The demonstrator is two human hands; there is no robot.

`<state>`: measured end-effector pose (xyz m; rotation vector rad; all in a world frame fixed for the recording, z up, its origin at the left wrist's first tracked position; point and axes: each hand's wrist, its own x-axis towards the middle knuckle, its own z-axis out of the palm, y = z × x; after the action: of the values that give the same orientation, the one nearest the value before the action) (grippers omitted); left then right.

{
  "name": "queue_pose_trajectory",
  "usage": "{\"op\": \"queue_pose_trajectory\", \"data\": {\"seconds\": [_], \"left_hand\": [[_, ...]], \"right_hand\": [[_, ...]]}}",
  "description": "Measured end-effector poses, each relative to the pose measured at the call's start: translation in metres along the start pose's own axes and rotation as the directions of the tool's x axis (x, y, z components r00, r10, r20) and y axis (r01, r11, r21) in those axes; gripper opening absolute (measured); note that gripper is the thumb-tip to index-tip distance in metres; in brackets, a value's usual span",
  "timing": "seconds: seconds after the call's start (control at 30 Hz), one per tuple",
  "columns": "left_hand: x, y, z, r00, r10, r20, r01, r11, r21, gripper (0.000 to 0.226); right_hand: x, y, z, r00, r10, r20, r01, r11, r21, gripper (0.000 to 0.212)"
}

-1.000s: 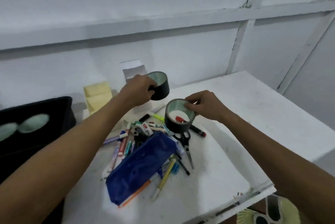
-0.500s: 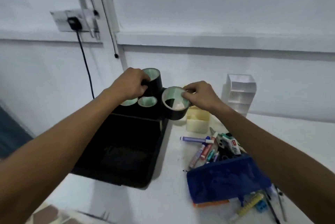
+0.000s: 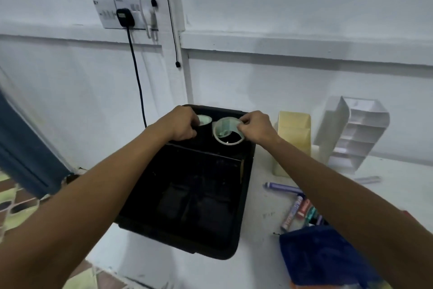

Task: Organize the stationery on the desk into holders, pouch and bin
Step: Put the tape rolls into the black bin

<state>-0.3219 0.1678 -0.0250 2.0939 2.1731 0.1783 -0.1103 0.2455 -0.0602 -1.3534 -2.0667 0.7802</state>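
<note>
- Black tape roll (image 3: 228, 134) with a pale mint inside, round like a ring, pinched at its rim by the right hand (image 3: 254, 128), now over the far end of the black bin (image 3: 246, 195).
- Second tape roll (image 3: 203, 122), same look, gripped by the left hand (image 3: 181, 123), also down at the bin's far end.
- A second ago both rolls up over the messy pile; now carried left to the bin. Means two rolls nearly put away, I think.
- Smooth, dark, boxy bin with rounded corners.
- Right of it: yellow holder (image 3: 294, 138), white plastic holder (image 3: 358, 134) with shelves.
- Nearer: markers (image 3: 296, 209) lying loose, soft blue pouch (image 3: 325, 258) still waiting.
</note>
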Motion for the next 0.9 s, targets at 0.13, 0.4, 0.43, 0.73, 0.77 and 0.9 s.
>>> {"op": "queue_pose_trajectory", "data": {"seconds": [0.13,0.4,0.43,0.73,0.77,0.9], "left_hand": [[0.006,0.001,0.008,0.993,0.019,0.115,-0.017,1.0,-0.016,0.015],[0.016,-0.012,0.028,0.977,0.046,0.208,-0.056,0.998,0.042,0.006],[0.017,-0.013,0.028,0.975,0.051,0.217,-0.061,0.997,0.037,0.01],[0.021,-0.008,0.023,0.894,0.023,0.447,-0.034,0.999,0.015,0.023],[0.022,-0.008,0.022,0.884,0.021,0.467,-0.035,0.999,0.022,0.025],[0.025,-0.011,0.024,0.862,0.01,0.507,0.013,0.999,-0.041,0.027]], "right_hand": [[0.004,0.007,0.008,0.995,-0.035,0.09,0.044,0.994,-0.096,0.019],[0.015,0.01,0.029,0.972,-0.016,0.235,0.091,0.946,-0.31,0.017],[0.016,0.01,0.032,0.969,-0.022,0.244,0.103,0.94,-0.325,0.015],[0.018,0.014,0.047,0.942,-0.017,0.335,0.167,0.889,-0.426,0.016],[0.017,0.013,0.046,0.936,-0.017,0.353,0.178,0.885,-0.429,0.016],[0.015,0.015,0.044,0.924,-0.032,0.382,0.213,0.871,-0.442,0.026]]}}
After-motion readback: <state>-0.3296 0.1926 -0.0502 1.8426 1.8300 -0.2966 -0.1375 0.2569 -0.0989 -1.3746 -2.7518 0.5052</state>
